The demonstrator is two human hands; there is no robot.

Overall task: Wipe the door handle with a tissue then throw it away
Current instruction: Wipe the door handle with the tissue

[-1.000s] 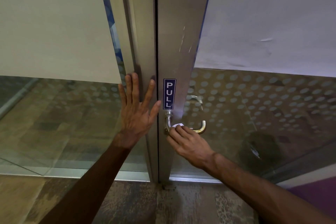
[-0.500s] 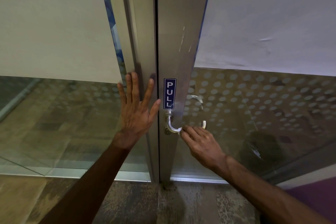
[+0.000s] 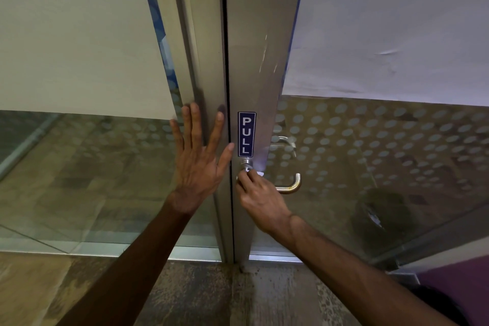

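A curved metal door handle (image 3: 292, 185) sticks out of the aluminium door frame (image 3: 260, 69), below a blue PULL sign (image 3: 246, 134). My right hand (image 3: 260, 200) is closed around a small white tissue (image 3: 258, 173) and presses it on the handle's inner bend, close to the round base (image 3: 247, 163). Only a corner of the tissue shows above my fingers. My left hand (image 3: 199, 161) lies flat with spread fingers on the neighbouring frame post, holding nothing.
Glass panels (image 3: 383, 167) with frosted film and a dot pattern flank the frame on both sides. A second handle (image 3: 284, 140) shows through the glass on the far side. Stone-look floor (image 3: 201, 296) lies below, with a purple surface (image 3: 457, 280) at bottom right.
My right hand slid along the handle with the tissue, out toward the middle and now back left to the bend by the base. My left hand stayed flat on the frame.
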